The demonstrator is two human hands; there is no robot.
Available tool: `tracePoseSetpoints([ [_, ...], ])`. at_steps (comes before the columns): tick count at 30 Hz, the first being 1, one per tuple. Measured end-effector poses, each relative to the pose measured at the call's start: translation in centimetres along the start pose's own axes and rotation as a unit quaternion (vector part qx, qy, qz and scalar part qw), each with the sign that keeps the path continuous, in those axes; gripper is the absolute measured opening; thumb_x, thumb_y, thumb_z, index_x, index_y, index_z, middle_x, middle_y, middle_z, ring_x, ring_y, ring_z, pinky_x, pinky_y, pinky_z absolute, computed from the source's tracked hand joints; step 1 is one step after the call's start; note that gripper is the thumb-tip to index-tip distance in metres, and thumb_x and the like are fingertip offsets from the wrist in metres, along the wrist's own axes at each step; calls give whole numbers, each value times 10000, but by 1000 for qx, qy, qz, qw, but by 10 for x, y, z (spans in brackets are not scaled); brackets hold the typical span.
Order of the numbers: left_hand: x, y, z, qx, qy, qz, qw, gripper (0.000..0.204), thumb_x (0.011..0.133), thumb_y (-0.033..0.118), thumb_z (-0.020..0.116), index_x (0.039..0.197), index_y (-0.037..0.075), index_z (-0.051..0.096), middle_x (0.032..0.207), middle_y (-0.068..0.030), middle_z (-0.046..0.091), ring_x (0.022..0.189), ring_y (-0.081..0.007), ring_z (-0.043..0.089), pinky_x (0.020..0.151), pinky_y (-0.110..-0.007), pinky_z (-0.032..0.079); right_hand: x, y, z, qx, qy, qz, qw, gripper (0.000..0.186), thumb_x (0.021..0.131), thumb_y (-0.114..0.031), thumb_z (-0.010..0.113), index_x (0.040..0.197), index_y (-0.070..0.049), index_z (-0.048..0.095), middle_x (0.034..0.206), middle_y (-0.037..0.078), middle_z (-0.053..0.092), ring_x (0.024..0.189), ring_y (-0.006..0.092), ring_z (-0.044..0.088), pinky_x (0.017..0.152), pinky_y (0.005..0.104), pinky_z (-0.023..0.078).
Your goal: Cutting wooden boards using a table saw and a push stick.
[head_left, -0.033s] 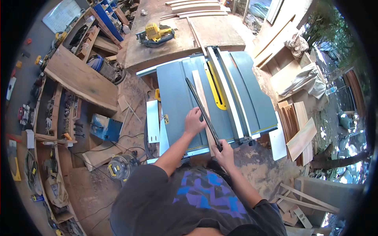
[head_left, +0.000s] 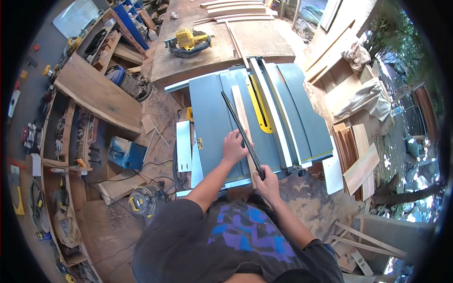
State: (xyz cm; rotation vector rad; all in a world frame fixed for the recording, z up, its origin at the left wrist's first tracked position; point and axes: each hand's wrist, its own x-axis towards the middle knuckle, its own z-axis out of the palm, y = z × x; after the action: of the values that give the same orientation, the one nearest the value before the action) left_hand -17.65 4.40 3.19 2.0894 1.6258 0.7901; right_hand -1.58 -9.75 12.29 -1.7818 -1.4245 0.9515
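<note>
A long, thin dark strip (head_left: 231,108) is held at a slant above the grey table saw (head_left: 206,106). My left hand (head_left: 234,147) is closed around it near its middle. Nearer to me, my right hand (head_left: 267,183) grips its lower end. Under the strip, a pale wooden batten (head_left: 239,101) lies lengthwise on the saw top and passes partly beneath my hands. Right of the batten is the yellow slotted insert (head_left: 257,106), with a long white-edged rip fence (head_left: 273,113) beside it. I cannot make out what the dark strip is made of.
Behind the saw, a yellow circular saw (head_left: 188,40) and several wooden strips (head_left: 236,10) rest on a workbench (head_left: 222,47). A wide plank (head_left: 96,92) and tool shelves stand left. Cables cross the floor near a blue box (head_left: 127,152). Boards (head_left: 361,165) lean at right.
The whole view has shifted very slightly. Both hands keep their grip on the dark strip, which has hardly moved.
</note>
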Motion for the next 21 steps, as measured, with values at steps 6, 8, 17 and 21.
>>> tracePoseSetpoints([
  [6, -15, -3, 15, 40, 59, 19, 997, 690, 854, 413, 754, 1450, 108, 588, 1459, -139, 545, 1411, -343, 472, 1215, -556, 314, 187, -25, 10, -50, 26, -109, 992, 341, 955, -240, 637, 1167, 16, 706, 1023, 262, 727, 936, 359, 727, 794, 461, 537],
  [8, -15, -7, 14, 44, 43, -5, 998, 736, 851, 416, 756, 1498, 136, 544, 1473, -123, 534, 1436, -331, 446, 1265, -625, 228, 269, -68, 5, -71, 25, -49, 996, 384, 981, -283, 608, 1216, 6, 703, 1056, 295, 722, 961, 452, 708, 827, 489, 538],
  [17, -15, -12, 17, 46, 28, -24, 998, 728, 879, 461, 708, 1501, 122, 539, 1509, -131, 519, 1481, -342, 421, 1257, -665, 212, 508, -123, 32, -109, -4, 13, 994, 273, 874, -86, 508, 1036, 26, 699, 767, 199, 704, 573, 261, 683, 502, 410, 530],
  [21, 2, 2, 18, 32, 24, 14, 999, 715, 870, 454, 727, 1487, 130, 563, 1505, -142, 531, 1468, -363, 443, 1236, -684, 232, 547, -102, 34, 63, -67, 17, 996, 252, 913, -44, 516, 1081, -19, 702, 627, 95, 567, 470, 181, 537, 401, 351, 380],
])
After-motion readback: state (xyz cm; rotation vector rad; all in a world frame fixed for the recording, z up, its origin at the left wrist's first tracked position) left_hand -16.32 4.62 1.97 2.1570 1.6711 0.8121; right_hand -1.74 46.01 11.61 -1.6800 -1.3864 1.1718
